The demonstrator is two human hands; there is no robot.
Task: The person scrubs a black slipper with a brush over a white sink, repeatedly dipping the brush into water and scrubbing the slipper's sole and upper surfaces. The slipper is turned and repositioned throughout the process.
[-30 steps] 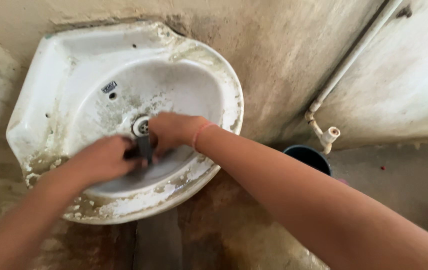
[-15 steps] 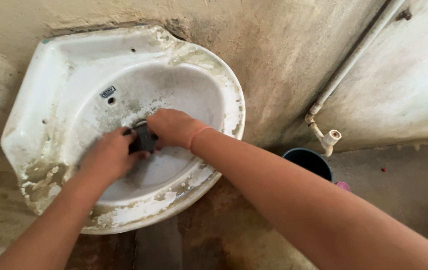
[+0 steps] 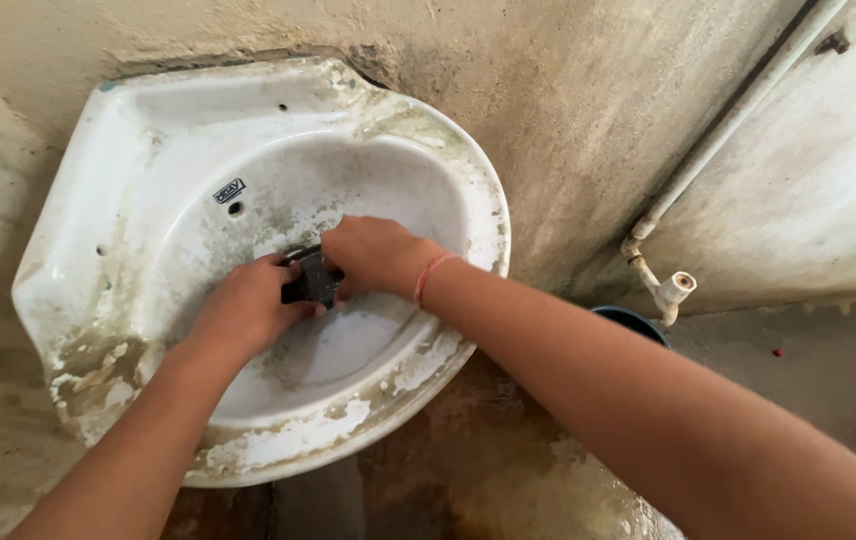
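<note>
A stained white wash basin is fixed in a wall corner. Both my hands are down in its bowl over the drain. My left hand and my right hand hold a small dark flat object between them, fingers closed on its two sides. The drain itself is hidden under the object and my fingers. A pink band sits on my right wrist.
A white pipe runs down the wall at the right and ends in an open stub fitting. A dark bucket rim shows below it, behind my right forearm. The walls and floor are stained concrete.
The dark object has gone from upright beside the visible drain to lying over the drain between both hands. My view has shifted slightly, so the basin sits a little further right.
</note>
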